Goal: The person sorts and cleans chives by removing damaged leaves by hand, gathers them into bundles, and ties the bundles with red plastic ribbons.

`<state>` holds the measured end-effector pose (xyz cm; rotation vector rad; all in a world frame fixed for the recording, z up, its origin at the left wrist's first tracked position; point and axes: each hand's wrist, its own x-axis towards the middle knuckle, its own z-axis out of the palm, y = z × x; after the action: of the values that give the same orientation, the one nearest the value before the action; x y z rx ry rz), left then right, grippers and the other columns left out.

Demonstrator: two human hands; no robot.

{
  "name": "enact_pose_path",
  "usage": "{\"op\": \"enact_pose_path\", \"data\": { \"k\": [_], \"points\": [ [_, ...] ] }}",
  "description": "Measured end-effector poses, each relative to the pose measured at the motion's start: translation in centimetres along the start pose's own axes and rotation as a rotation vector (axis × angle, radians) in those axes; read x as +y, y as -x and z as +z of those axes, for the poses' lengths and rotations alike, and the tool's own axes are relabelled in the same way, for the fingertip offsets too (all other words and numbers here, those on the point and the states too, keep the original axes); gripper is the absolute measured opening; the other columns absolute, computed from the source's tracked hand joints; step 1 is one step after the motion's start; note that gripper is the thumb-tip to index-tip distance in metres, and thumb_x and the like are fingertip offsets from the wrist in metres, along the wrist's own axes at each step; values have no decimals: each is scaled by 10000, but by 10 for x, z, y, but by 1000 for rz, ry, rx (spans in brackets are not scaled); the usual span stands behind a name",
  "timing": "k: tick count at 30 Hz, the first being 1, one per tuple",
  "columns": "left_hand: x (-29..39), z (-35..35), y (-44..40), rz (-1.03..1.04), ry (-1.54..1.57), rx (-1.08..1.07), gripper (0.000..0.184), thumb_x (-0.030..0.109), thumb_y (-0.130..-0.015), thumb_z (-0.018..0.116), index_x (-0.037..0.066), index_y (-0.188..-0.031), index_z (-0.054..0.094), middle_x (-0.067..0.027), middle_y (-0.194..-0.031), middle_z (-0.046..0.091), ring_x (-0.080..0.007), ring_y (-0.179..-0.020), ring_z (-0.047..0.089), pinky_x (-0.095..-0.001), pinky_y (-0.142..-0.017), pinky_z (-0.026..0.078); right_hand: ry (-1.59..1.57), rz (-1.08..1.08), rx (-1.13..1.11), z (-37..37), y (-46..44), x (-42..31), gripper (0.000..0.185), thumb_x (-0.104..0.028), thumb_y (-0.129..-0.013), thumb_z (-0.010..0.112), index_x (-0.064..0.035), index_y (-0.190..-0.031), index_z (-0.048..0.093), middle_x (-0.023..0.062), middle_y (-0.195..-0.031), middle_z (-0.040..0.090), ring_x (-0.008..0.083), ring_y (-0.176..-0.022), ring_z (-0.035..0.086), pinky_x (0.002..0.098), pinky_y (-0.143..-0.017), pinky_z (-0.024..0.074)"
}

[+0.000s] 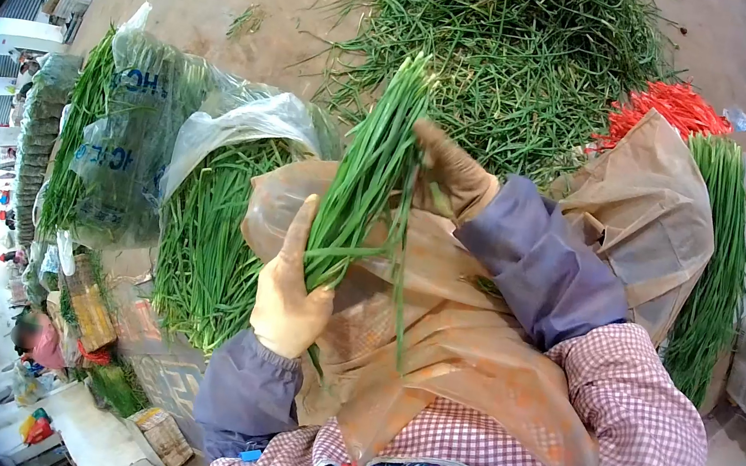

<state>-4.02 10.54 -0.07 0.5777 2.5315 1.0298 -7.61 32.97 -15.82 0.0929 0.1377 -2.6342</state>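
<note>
A bunch of garlic chives (367, 174) is held upright and slightly tilted in front of my chest, pale cut ends at the top. My left hand (294, 294), in a pale glove, is closed around its lower part with the thumb pointing up along the stalks. My right hand (454, 173), in a brown-stained glove, is at the bunch's upper right side, its fingers bent against the edge. Loose leaves hang down beside that hand; its thumb and what it pinches are hidden. A translucent brown plastic apron (453, 341) covers my lap below the hands.
A big heap of loose green leaves (505, 60) lies ahead on the floor. To the left are chives (213, 238) under plastic and a filled printed bag (127, 138). Red ties (666, 113) and more chives (715, 255) lie right. A person (44, 338) is at far left.
</note>
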Motion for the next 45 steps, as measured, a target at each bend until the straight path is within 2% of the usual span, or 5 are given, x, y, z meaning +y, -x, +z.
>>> {"op": "enact_pose_path", "data": {
  "k": [16,21,35,40,45],
  "points": [
    [-95,-37,88,-626,850,-113,251,232,-874,658,31,-948,527,5,-552,426,-81,-373,310,-250,-376,225,249,-476,-59,-22,16,-116,355,-269,-921,639,-26,-1154,526,-57,-651,451,37,-514,450,185,-467,405],
    [-84,-33,86,-666,907,-106,282,144,-841,649,50,-1084,542,7,-615,484,-74,-438,362,-229,-404,248,2383,-199,896,28,15,-87,754,-332,-815,717,-35,-1427,392,210,-1389,488,311,-1321,438,414,-1094,341],
    [-77,-34,82,-704,987,-186,375,85,-818,679,74,-1155,516,28,-690,500,-52,-470,379,-223,-410,259,2335,-987,-244,61,-44,4,74,-52,-814,618,-110,-859,627,71,-781,607,253,-741,611,353,-631,507],
    [-86,-34,85,-705,1109,-277,355,84,-819,666,74,-1142,520,22,-689,495,-65,-462,377,-232,-411,257,2548,-942,629,38,-32,-75,140,-130,-812,690,-65,-930,653,90,-835,673,272,-774,652,393,-773,524],
    [-83,-33,83,-740,1107,-284,418,95,-802,687,83,-1187,525,25,-716,507,-59,-460,370,-232,-417,261,2139,-768,-376,118,-18,32,518,-279,-744,734,-138,-1219,583,161,-1250,565,346,-1237,482,507,-1077,314]
  ]
}}
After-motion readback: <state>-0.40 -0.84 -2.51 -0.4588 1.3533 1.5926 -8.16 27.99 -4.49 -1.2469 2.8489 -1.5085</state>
